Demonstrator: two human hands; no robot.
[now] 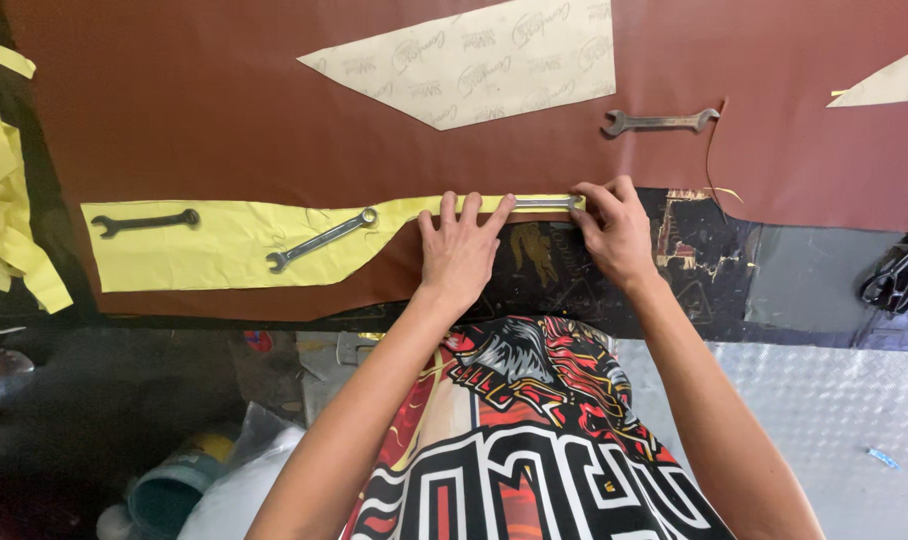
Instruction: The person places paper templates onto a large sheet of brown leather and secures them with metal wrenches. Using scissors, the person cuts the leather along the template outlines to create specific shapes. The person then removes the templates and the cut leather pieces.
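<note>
four wrenches lay on the brown leather sheet [224, 110] spread over the table. the one under the hands was a slim grey metal wrench [546, 203], lying flat and level along the sheet's near edge, on the narrow right-hand tail of a long yellow paper pattern [214, 245]. the left hand [461, 250] lay flat and open, fingers spread and stretched forward, its fingertips pressing the paper strip and touching the left end of that wrench. the right hand [614, 228] was curled over the wrench's right end, fingertips pinching or pressing it down; whether it truly gripped the tool could not be told.

further left on the yellow pattern sat a dark wrench [146, 222] lying level, and a silver wrench [321, 240] lying on a slant. a fourth wrench [661, 122] rested on bare leather higher up, just below a cream paper pattern [479, 60], a pointed shape covered in faint repeated printed marks. another cream piece [889, 82] poked in at the right edge. yellow paper offcuts [9, 215] were heaped at the far left. black scissors [894, 280] lay at the right, well apart from the hands.
</note>
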